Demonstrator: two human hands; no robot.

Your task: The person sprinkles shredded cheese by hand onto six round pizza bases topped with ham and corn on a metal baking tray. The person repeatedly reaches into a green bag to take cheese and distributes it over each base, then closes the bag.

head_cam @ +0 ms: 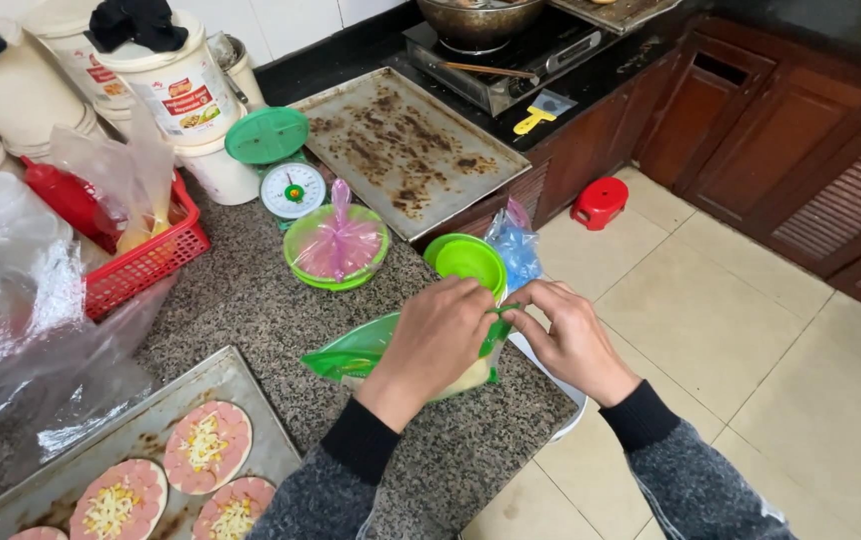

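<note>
Both hands, left (438, 335) and right (563, 335), pinch the twisted neck of a green plastic bag (371, 350) lying on the granite surface (251, 300) edge, probably so the contents stay in. Green lidded bowl (468, 262) sits just beyond the fingers.

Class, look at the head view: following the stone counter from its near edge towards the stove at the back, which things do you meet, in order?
Tray of topped pizza bases → green bag held by both hands → bowl wrapped in pink plastic → green kitchen scale → empty stained baking tray → gas stove.
</note>
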